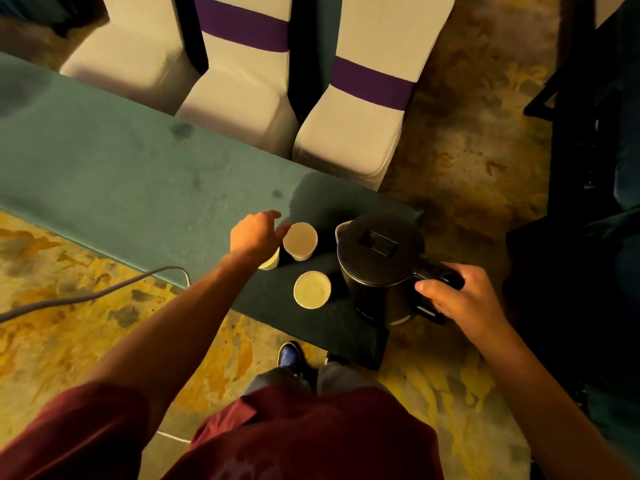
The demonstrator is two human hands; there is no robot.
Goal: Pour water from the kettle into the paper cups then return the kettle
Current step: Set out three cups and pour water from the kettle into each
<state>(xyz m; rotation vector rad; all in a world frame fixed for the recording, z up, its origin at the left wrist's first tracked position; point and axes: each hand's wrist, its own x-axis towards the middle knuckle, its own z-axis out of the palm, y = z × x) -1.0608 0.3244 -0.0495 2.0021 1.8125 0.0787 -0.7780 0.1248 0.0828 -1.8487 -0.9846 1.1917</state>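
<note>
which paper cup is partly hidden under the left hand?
The leftmost cup: only its rim edge shows below the left hand. The far cup and the near cup beside the kettle are fully visible.

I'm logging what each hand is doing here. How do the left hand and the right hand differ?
The left hand reaches out over the table beside the paper cups, while the right hand sits at the kettle. The left hand's fingers are extended and hold nothing; the right hand's fingers curl round the kettle's handle. The left hand partly hides one cup; the right hand hides no cup. Both are bare.
</note>
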